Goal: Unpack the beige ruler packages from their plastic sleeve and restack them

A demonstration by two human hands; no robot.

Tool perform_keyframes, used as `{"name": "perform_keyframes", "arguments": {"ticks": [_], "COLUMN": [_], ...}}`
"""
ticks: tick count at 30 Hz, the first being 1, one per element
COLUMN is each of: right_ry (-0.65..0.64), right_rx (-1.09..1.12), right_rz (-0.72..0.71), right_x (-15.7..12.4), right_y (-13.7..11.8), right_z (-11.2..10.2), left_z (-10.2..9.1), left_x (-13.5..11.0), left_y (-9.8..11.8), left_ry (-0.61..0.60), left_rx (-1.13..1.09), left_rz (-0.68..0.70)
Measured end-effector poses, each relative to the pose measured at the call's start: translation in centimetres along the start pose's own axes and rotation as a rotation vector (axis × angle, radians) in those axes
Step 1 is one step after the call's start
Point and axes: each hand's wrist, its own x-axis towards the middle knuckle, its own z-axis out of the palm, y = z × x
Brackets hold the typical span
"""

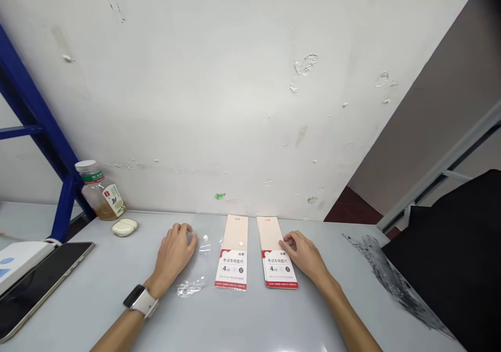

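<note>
My left hand (175, 250) rests on the grey table with its fingers loosely bent and the thumb apart. It lies at the left edge of a clear plastic pouch (207, 260), which has a white snap button and a crinkled lower end. My right hand (307, 258) is at the right edge of a stack of pink, white and red cards (281, 268); its thumb tip touches the edge, and the fingers are loosely bent, apart from the thumb. Between the hands, a similar card (230, 268) lies in a clear sleeve with a snap button.
At the left are a plastic jar (102, 192) with a white lid, a cream oval case (124, 227), a tablet or phone (47, 284) and a white box (23, 260). A black cloth or bag (450, 253) covers the right side. A wall (219, 106) bounds the table's back.
</note>
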Motion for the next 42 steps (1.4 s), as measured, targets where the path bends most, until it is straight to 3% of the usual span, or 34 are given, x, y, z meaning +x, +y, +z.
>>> {"name": "perform_keyframes", "arguments": {"ticks": [4,9,14,22,31,35,42], "right_ry": [0.135,0.039,-0.025,-0.183,-0.218,-0.217,-0.338], "right_rx": [-0.044,-0.017,0.022,0.408,0.646,0.783,0.920], "right_rz": [-0.093,-0.298,-0.353,-0.109,-0.008,0.035,0.003], "right_x": [-0.3,-2.0,-3.3,-2.7,-2.7,-2.5,-2.2], "right_y": [-1.9,-6.0,-8.5,-9.2,-9.7,-9.4,-8.1], "right_z": [0.1,1.6,3.2,2.7,2.5,1.2,0.0], "left_z": [-0.4,-0.8,-0.4,0.1,0.0,-0.3,0.7], "left_x": [-0.5,-2.3,-3.4,-3.4,-3.4,-3.4,-3.3], "left_y": [0.9,3.3,4.4,4.5,4.6,4.6,5.0], "left_ry": [0.066,-0.126,-0.219,-0.232,-0.209,-0.199,-0.258], "left_rx": [-0.088,-0.155,-0.121,-0.080,-0.164,-0.327,-0.779], "left_rz": [0.212,0.598,0.697,0.652,0.603,0.469,0.174]}}
